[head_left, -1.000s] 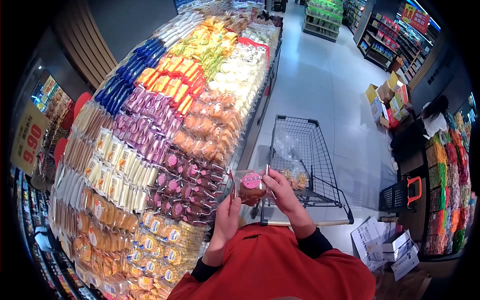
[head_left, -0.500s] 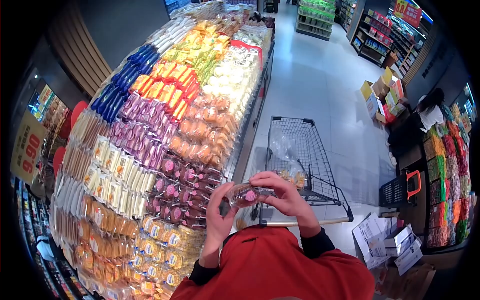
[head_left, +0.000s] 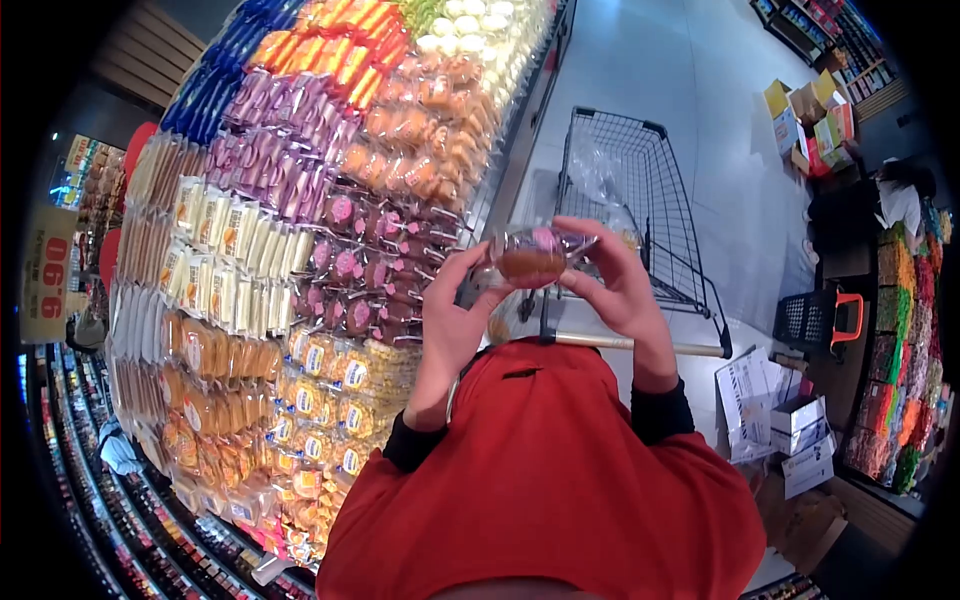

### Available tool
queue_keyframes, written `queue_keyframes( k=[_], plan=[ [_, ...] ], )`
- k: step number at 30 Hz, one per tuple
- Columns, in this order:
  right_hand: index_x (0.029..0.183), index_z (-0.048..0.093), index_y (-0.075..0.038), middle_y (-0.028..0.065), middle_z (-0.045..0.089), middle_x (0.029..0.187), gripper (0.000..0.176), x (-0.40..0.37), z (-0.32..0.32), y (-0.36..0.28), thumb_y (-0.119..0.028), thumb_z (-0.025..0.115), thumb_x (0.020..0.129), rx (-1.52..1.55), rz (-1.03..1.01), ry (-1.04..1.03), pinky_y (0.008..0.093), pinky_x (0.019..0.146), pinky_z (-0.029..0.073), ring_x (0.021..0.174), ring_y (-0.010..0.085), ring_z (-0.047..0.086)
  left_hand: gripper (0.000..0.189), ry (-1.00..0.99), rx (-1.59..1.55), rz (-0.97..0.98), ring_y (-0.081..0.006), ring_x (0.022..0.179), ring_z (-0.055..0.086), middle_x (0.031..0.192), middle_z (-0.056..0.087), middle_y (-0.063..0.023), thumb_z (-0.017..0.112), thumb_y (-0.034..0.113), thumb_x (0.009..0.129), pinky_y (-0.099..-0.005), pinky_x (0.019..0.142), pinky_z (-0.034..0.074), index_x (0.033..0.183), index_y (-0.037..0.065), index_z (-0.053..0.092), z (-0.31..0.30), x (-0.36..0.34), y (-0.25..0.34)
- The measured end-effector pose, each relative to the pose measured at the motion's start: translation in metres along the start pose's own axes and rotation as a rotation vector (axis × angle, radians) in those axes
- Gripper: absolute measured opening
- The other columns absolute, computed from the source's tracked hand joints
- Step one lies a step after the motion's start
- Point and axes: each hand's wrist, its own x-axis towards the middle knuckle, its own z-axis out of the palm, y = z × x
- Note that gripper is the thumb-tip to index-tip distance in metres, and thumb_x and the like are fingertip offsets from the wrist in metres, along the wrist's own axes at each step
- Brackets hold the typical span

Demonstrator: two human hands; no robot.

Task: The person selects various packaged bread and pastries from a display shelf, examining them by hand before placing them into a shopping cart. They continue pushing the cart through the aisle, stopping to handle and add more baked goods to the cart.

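Between my two hands is a small brown cake in a clear wrapper (head_left: 532, 262), with a pink label on its upper side. My left hand (head_left: 455, 315) pinches the wrapper's left end between thumb and fingers. At the right end, my right hand (head_left: 620, 285) grips it the same way. The pack is held up in front of my chest, above the near end of the shopping cart. Just left of my hands lie dark brown packs with pink labels (head_left: 350, 262), resembling the held one.
A sloping display of wrapped snacks (head_left: 235, 245) fills the left side. The wire cart (head_left: 690, 300) holds a clear plastic bag (head_left: 595, 170). To the right are a black basket (head_left: 805, 318), cardboard boxes (head_left: 755, 400) and a person in white and black (head_left: 900, 205) beside a sweets display (head_left: 900, 370).
Both hands have raised the wrapped cake, which is now turned to show its brown side. The view has tilted downward, so the cart and display appear higher.
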Motion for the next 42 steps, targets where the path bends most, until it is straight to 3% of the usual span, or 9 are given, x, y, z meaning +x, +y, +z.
queue_keyframes(
  k=[12,21,26,33,34,38,39,40,42],
  plan=[
    [0.144,0.049,-0.006,0.0017,0.060,0.109,0.055,0.003,0.011,0.014,-0.011,0.071,0.094,0.226,0.332,0.060,0.0273,0.086,0.051,0.099,0.0091,0.060,0.030,-0.066,-0.046,-0.139,-0.0182,0.095,0.065,0.102,0.070,-0.0103,0.071,0.011,0.093,-0.0319,0.087,0.050,0.120,-0.001,0.063,0.007,0.008,-0.015],
    [0.117,0.067,-0.006,0.0117,0.060,0.121,0.045,0.007,0.019,0.076,-0.015,0.084,0.077,-0.541,-0.120,-0.070,0.0397,0.099,0.049,0.115,0.0327,0.059,0.042,-0.216,0.113,-0.043,-0.0314,0.113,0.057,0.117,0.060,-0.0139,0.069,0.000,0.086,-0.0395,0.100,0.044,0.126,0.003,0.057,0.028,0.006,-0.110],
    [0.116,0.067,-0.006,0.0110,0.061,0.119,0.046,-0.007,-0.033,0.131,-0.018,0.086,0.075,-0.453,0.088,-0.014,0.0386,0.096,0.050,0.108,0.0292,0.060,0.046,-0.424,0.001,-0.310,-0.0220,0.109,0.061,0.119,0.061,-0.0136,0.068,0.007,0.093,-0.0358,0.097,0.047,0.136,0.001,0.053,0.070,-0.011,-0.178],
    [0.113,0.068,-0.003,0.0047,0.070,0.099,0.038,-0.019,-0.190,0.315,-0.030,0.079,0.087,0.318,0.956,0.805,0.0269,0.073,0.054,0.086,0.0142,0.068,0.048,-0.755,0.168,-0.208,-0.0350,0.118,0.057,0.129,0.059,-0.0177,0.070,0.023,0.093,-0.0410,0.102,0.046,0.134,0.003,0.055,0.118,-0.022,-0.177],
    [0.104,0.069,-0.004,0.0050,0.069,0.090,0.033,-0.045,-0.247,0.439,-0.032,0.078,0.088,0.562,0.958,0.919,0.0273,0.071,0.054,0.083,0.0164,0.068,0.049,-0.793,0.304,-0.198,-0.0365,0.125,0.053,0.134,0.056,-0.0182,0.070,0.025,0.093,-0.0421,0.106,0.044,0.133,0.001,0.055,0.134,-0.028,-0.185],
    [0.113,0.067,-0.005,0.0029,0.062,0.090,0.050,-0.066,-0.297,0.575,-0.046,0.077,0.086,0.027,1.241,0.962,0.0318,0.057,0.049,0.070,0.0149,0.057,0.054,-0.811,0.395,-0.303,-0.0383,0.128,0.051,0.138,0.053,-0.0194,0.070,0.027,0.093,-0.0433,0.109,0.042,0.136,0.000,0.053,0.162,-0.024,-0.173],
    [0.115,0.067,-0.003,0.0036,0.061,0.089,0.056,-0.113,-0.314,0.696,-0.049,0.077,0.085,-0.189,1.186,0.896,0.0340,0.057,0.051,0.069,0.0167,0.058,0.057,-0.784,0.423,-0.330,-0.0389,0.129,0.050,0.137,0.052,-0.0204,0.070,0.028,0.092,-0.0440,0.110,0.041,0.138,-0.001,0.051,0.166,-0.025,-0.173],
    [0.121,0.065,-0.003,0.0061,0.065,0.099,0.053,-0.074,-0.286,0.615,-0.047,0.071,0.092,0.231,1.082,1.050,0.0358,0.067,0.057,0.081,0.0205,0.064,0.057,-0.732,0.469,-0.357,-0.0389,0.129,0.050,0.137,0.052,-0.0204,0.070,0.028,0.092,-0.0440,0.110,0.041,0.138,-0.001,0.051,0.172,-0.023,-0.176],
    [0.138,0.055,-0.004,0.0112,0.063,0.130,0.050,-0.086,-0.280,0.615,-0.040,0.057,0.103,0.656,0.781,0.708,0.0394,0.094,0.057,0.115,0.0253,0.064,0.063,-0.689,0.446,-0.423,-0.0395,0.129,0.048,0.138,0.051,-0.0219,0.070,0.029,0.092,-0.0460,0.111,0.040,0.143,0.001,0.046,0.184,-0.026,-0.177]
  ],
)
